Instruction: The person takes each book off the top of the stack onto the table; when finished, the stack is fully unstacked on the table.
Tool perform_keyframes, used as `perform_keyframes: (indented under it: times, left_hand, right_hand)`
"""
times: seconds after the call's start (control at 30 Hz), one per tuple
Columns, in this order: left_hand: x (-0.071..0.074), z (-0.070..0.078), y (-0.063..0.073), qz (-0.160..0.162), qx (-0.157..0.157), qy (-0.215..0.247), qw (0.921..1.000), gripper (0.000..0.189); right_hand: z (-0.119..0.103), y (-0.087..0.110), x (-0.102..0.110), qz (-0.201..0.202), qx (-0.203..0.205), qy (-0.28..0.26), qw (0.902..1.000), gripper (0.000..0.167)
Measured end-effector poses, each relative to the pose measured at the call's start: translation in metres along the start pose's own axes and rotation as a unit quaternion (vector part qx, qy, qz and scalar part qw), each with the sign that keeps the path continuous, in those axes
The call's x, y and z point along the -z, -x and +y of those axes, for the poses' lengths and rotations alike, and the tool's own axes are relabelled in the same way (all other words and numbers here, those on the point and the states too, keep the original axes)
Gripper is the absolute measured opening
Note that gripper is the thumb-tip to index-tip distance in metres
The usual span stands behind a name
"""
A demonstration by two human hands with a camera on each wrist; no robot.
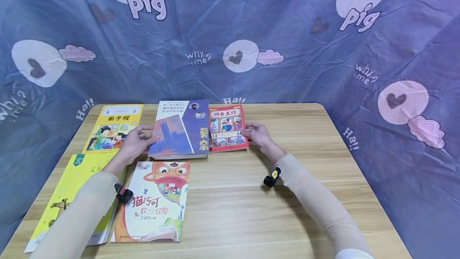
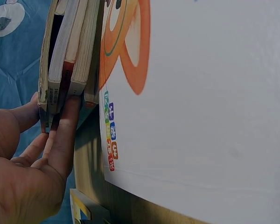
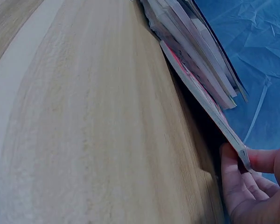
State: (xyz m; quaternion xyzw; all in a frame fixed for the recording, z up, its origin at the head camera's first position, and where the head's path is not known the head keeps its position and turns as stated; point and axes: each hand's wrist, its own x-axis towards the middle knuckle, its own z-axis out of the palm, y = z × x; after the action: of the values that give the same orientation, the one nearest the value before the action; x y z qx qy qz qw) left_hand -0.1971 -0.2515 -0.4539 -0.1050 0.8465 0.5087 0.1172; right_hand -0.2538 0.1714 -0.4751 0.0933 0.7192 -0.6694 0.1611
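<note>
A stack of books [image 1: 174, 131], topped by a blue and white picture-cover book, lies at the table's back. My left hand [image 1: 135, 142] grips the stack's left edge, thumb at the top cover and fingers against the lower books [image 2: 79, 60]. To the right, a red comic-style book [image 1: 227, 125] reaches out from beside the stack. Its right edge is pinched by my right hand [image 1: 261, 137], and the right wrist view shows that edge [image 3: 214, 112] raised off the wood, with thumb above and fingers beneath. There, several books [image 3: 196, 51] of the stack rest over its inner part.
On the left of the wooden table [image 1: 287, 211] lie a yellow book [image 1: 111, 131] at the back and a larger yellow-green book [image 1: 64, 195] in front, partly under my left arm. A white book with an orange cat [image 1: 154, 207] lies beside it. A blue printed cloth [image 1: 287, 31] hangs behind.
</note>
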Motion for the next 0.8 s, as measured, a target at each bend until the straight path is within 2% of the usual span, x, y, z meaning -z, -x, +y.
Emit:
perform_keyframes:
  times: [0.13,0.23,0.37,0.43,0.5,0.57,0.7,0.8]
  left_hand:
    - [0.000,0.000,0.000,0.001,-0.004,-0.002,1.0000,0.060]
    - [0.000,-0.001,0.000,0.000,-0.009,0.001,1.0000,0.059]
    - [0.001,-0.002,0.001,0.001,-0.011,0.004,0.9999,0.059]
    - [0.001,-0.003,0.002,0.001,-0.012,0.004,0.9999,0.060]
    - [0.002,-0.003,0.002,0.002,-0.013,0.002,0.9999,0.061]
    - [0.002,-0.003,0.002,0.002,-0.015,0.001,0.9999,0.061]
    - [0.002,-0.002,0.002,0.003,-0.013,0.000,0.9999,0.062]
    - [0.002,-0.002,0.002,0.002,-0.012,0.003,0.9999,0.063]
  right_hand:
    - [0.000,0.000,0.001,-0.001,0.004,0.036,0.9993,0.049]
    - [-0.002,0.002,0.002,0.022,0.027,0.102,0.9941,0.045]
    - [-0.010,0.009,0.001,0.068,0.084,0.205,0.9728,0.038]
    - [-0.014,0.011,-0.001,0.075,0.107,0.226,0.9653,0.038]
    - [-0.017,0.013,-0.006,0.070,0.116,0.219,0.9663,0.038]
    - [-0.020,0.013,-0.013,0.053,0.115,0.196,0.9724,0.039]
    - [-0.025,0.014,-0.031,0.015,0.092,0.131,0.9869,0.038]
    - [-0.027,0.013,-0.047,-0.012,0.084,0.097,0.9917,0.039]
